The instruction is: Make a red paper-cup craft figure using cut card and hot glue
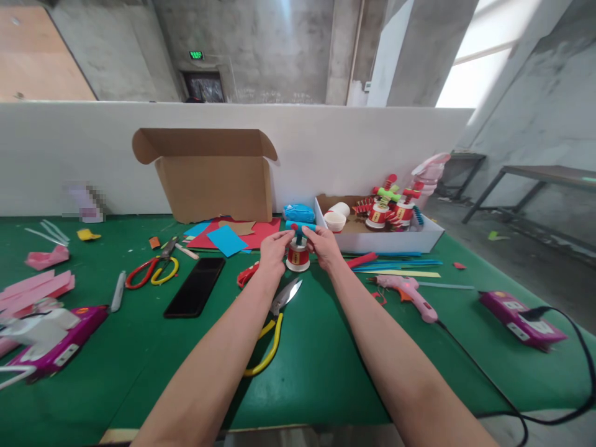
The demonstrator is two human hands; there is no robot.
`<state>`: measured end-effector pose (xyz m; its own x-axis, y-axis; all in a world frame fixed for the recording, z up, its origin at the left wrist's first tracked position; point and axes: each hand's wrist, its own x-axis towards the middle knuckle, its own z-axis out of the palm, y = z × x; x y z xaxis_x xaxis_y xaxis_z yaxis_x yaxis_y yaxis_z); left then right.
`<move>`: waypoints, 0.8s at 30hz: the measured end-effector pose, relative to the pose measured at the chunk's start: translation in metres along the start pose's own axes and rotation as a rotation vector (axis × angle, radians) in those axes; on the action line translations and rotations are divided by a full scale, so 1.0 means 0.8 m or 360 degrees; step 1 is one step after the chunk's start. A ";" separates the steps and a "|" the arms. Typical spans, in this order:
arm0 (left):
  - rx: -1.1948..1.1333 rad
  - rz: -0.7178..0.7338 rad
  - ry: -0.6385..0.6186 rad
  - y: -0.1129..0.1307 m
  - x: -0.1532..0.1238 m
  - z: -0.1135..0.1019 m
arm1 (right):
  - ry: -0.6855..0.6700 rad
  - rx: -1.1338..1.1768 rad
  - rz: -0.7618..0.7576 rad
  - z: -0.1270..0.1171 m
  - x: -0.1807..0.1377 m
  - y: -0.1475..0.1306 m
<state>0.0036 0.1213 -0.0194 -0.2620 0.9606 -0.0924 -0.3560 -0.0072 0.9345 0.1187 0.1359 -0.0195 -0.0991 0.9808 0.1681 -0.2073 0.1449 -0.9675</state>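
Though apart — hands [274,253] [325,244] nearly level

A white cup [298,258] with a red band stands upside down on the green counter [335,379]; above it, a blue tube [298,225] sits level, crosswise.
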 end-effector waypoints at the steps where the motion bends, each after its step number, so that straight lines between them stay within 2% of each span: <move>1: -0.0015 -0.0012 0.0003 0.000 -0.001 0.001 | 0.0003 -0.0009 0.0002 0.000 0.000 0.000; 9: -0.0101 -0.0096 0.0076 -0.001 -0.002 0.003 | 0.0025 -0.0011 -0.0018 -0.002 0.000 0.002; 16: -0.0048 0.0003 0.0097 -0.001 -0.002 0.004 | 0.0034 -0.0009 -0.0004 -0.001 0.000 0.002; 18: 0.0137 0.0240 0.0141 0.002 -0.001 0.000 | 0.0045 0.0019 0.0013 -0.002 0.000 0.001; 22: 0.0967 0.1027 0.0203 0.010 0.006 -0.014 | 0.0012 0.0011 0.0054 -0.004 -0.001 -0.001; 24: 0.1222 0.1187 0.0124 0.013 0.008 -0.019 | -0.0027 -0.0009 0.0063 -0.004 -0.001 -0.003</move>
<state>-0.0153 0.1233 -0.0157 -0.2465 0.7651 0.5948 0.5695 -0.3822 0.7277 0.1224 0.1349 -0.0179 -0.1233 0.9834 0.1329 -0.1973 0.1069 -0.9745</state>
